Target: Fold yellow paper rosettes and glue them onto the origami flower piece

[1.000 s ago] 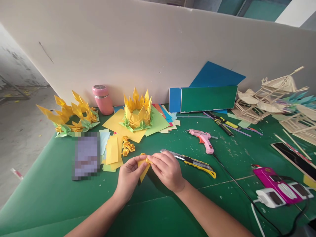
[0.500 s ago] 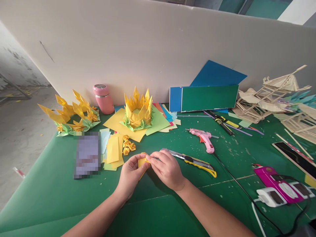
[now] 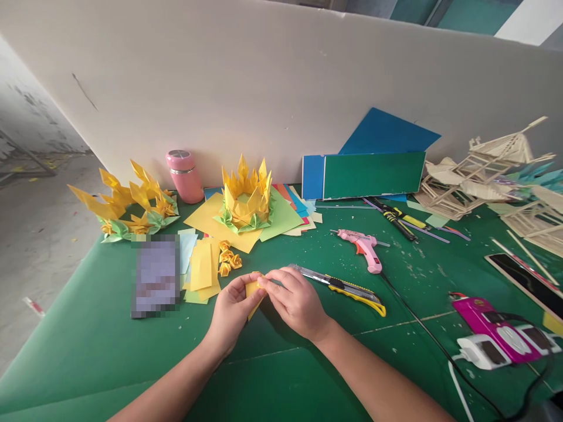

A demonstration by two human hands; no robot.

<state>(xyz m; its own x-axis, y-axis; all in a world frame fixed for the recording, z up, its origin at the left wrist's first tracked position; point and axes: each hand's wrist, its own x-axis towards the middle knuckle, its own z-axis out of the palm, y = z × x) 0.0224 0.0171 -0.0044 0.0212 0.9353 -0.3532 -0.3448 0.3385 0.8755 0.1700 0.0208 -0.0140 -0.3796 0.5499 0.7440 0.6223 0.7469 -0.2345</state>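
Observation:
A small piece of yellow paper (image 3: 252, 288) is pinched between both my hands above the green table. My left hand (image 3: 231, 310) grips its left side, thumb on top. The fingertips of my right hand (image 3: 297, 299) press on its upper right edge. Fingers hide much of the paper, so its folds cannot be made out. Just beyond lie several folded yellow paper roses (image 3: 229, 258) and a stack of yellow paper pieces (image 3: 201, 266). Behind my right hand lies a utility knife (image 3: 347, 287) with a yellow handle. Further back stands a yellow paper crown (image 3: 246, 205) with green leaves.
Another paper crown (image 3: 132, 205) and a pink flask (image 3: 185, 179) stand at the back left. A pink glue gun (image 3: 363, 246) lies right, its cord running to a magenta power strip (image 3: 497, 328). Wooden stick models (image 3: 466, 181) occupy the far right. A blurred flat rectangle (image 3: 156, 275) lies left.
My right hand has shifted very slightly left along the paper's edge. Both hands keep hold of the yellow paper, and everything else stays in place.

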